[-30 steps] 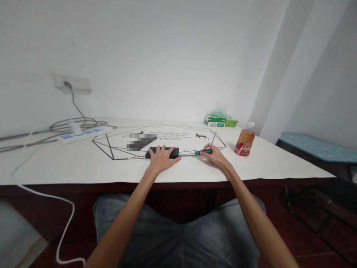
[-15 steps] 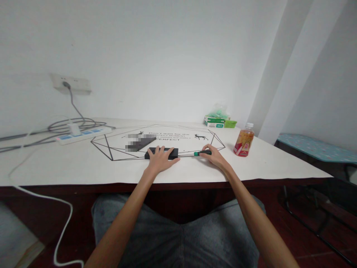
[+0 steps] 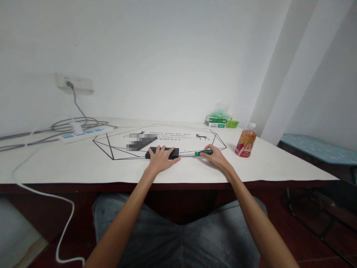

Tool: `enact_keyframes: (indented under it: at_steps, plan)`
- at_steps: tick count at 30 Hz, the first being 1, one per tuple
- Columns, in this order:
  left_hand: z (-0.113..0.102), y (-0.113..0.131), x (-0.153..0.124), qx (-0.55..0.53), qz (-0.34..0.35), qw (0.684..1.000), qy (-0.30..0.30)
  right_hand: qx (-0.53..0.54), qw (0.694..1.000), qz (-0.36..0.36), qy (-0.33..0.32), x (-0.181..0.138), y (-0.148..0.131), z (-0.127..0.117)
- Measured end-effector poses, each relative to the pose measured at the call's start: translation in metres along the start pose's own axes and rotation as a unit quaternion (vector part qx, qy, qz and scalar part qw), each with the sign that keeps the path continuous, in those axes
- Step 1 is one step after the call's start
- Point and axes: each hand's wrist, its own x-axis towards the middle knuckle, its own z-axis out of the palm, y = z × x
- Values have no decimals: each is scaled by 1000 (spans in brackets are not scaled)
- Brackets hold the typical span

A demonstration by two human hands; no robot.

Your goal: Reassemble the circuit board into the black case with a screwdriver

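Note:
My left hand (image 3: 161,160) lies spread over a black rectangular box (image 3: 175,153) near the front of the table, fingers across its top and thumb at its right end. To the right, my right hand (image 3: 217,158) pinches the green-and-black handle of a screwdriver (image 3: 205,152) between thumb and fingers. The screwdriver lies low over the tabletop, its green end toward the box. Its thin shaft is hard to tell from the printed lines, so contact with the box cannot be made out. Behind the box lies a dark flat strip (image 3: 147,142), partly blurred out.
A drink bottle (image 3: 245,141) stands right of my right hand. Green-and-white boxes (image 3: 216,122) sit by the wall. A power strip (image 3: 86,134) and coiled grey cables (image 3: 58,124) lie at the left, and a white cable (image 3: 41,191) hangs over the edge. A blue-topped table (image 3: 318,149) stands at right.
The view has shifted slightly. The screwdriver's handle appears turned a little, with more green showing. My left hand stays on the box.

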Motion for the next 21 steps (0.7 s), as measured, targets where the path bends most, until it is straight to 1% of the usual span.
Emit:
enact_keyframes:
  at_steps: [2, 5, 6, 9, 12, 14, 18, 19, 21]
  plan:
    - [0, 0, 0, 1, 0, 1000, 1, -20, 1000, 2, -5, 0, 0, 0]
    - [0, 0, 0, 4, 0, 1000, 1, -86, 996, -14, -1, 1, 0, 1]
    - [-1, 0, 0, 4, 0, 1000, -1, -90, 996, -21, -3, 2, 0, 2]
    - [-1, -1, 0, 3, -1, 1000, -3, -30, 999, -36, -10, 2, 1, 2]
    - [0, -1, 1, 2, -1, 1000, -1, 11, 1000, -24, 0, 1, 1, 2]
    - [0, -2, 1, 2, 1, 1000, 2, -14, 1000, -18, 10, 1, 1, 2]
    - [0, -2, 1, 4, 2, 1000, 2, -115, 993, -29, 9, 0, 0, 3]
    - [0, -2, 1, 4, 2, 1000, 0, -116, 993, -31, 6, -1, 0, 3]
    - [1, -2, 1, 5, 2, 1000, -2, -80, 996, -38, 1, -1, 1, 3]
